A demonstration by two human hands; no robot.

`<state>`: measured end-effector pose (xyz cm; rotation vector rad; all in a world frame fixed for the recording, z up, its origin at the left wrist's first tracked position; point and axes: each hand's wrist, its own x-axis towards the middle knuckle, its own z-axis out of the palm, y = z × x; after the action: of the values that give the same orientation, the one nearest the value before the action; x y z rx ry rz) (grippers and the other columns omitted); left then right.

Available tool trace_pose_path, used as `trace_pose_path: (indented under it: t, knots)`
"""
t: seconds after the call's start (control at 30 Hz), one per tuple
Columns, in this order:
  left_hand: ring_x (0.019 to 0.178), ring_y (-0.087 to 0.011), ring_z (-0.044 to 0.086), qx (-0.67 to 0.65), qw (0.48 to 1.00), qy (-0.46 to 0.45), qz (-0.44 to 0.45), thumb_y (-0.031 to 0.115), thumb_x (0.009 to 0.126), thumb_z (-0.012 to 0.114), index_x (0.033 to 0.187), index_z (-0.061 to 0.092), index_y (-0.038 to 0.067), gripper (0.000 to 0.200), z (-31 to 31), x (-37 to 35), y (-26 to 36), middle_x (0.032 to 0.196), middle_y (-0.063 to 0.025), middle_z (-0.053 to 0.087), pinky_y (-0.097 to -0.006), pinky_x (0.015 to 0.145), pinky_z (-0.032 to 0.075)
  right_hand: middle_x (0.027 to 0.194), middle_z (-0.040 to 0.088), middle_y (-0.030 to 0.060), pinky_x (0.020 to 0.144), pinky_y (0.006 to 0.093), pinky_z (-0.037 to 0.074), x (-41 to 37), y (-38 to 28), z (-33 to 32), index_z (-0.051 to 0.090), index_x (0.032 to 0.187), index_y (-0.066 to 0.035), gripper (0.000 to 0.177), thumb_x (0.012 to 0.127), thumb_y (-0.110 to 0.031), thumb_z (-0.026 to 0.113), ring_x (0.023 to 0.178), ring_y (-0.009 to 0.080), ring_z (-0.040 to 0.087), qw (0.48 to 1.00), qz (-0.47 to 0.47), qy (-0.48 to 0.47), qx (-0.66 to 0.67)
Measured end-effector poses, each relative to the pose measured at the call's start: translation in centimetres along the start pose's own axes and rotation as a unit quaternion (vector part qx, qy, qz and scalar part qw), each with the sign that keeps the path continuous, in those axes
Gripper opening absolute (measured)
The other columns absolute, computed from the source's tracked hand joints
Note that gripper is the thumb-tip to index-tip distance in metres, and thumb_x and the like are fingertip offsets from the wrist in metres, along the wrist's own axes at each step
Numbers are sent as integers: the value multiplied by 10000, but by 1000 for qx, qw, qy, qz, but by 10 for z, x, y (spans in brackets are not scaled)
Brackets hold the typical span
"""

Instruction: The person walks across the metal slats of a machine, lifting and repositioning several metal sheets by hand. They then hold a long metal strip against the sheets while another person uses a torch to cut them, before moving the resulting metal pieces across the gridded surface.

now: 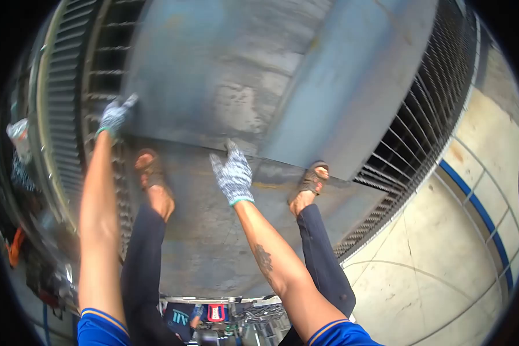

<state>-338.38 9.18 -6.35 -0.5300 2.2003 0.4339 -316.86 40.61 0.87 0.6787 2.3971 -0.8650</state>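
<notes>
Above a grating (69,115), the gloved left hand (114,115) is closed on the left corner of the upper sheet (242,75), which overlaps a lower sheet (213,248); the gloved right hand (233,174) rests on the upper sheet's near edge, between two sandals (311,181), and I cannot tell whether it grips

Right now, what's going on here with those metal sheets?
A person in gloves and sandals stands on the lower metal sheet, bent over the upper metal sheet that overlaps it. The left hand has its grip closed on the upper sheet's left corner. The right hand lies on its near edge, fingers stretched out. Both sheets lie over a metal grating, with the concrete floor to the right.
</notes>
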Motion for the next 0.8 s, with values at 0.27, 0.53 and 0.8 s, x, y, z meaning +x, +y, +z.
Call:
trace_pose_path:
  t: [0.27,0.53,0.8]
  knots:
    - [1120,-201,551,-219,972,3,-82,601,857,590,1301,567,12,738,-9,-12,5,1242,-69,615,-295,980,401,1294,518,228,963,461,470,76,8,-44,445,1313,-23,842,704,-497,783,1206,360,511,988,58,-137,-47]
    - [1052,-358,607,36,984,170,37,602,872,549,1140,629,-42,702,-79,-210,60,1109,-255,643,-392,889,453,1381,440,278,1013,479,428,47,42,-55,342,1421,-9,945,728,-493,762,1243,425,472,988,-8,-120,93]
    - [771,-159,618,15,986,116,116,215,859,713,988,676,-26,276,-32,-450,233,876,-93,701,-335,721,498,1279,552,255,999,450,438,-24,91,-245,452,1325,-10,674,840,-421,673,1195,389,527,952,55,-166,249]
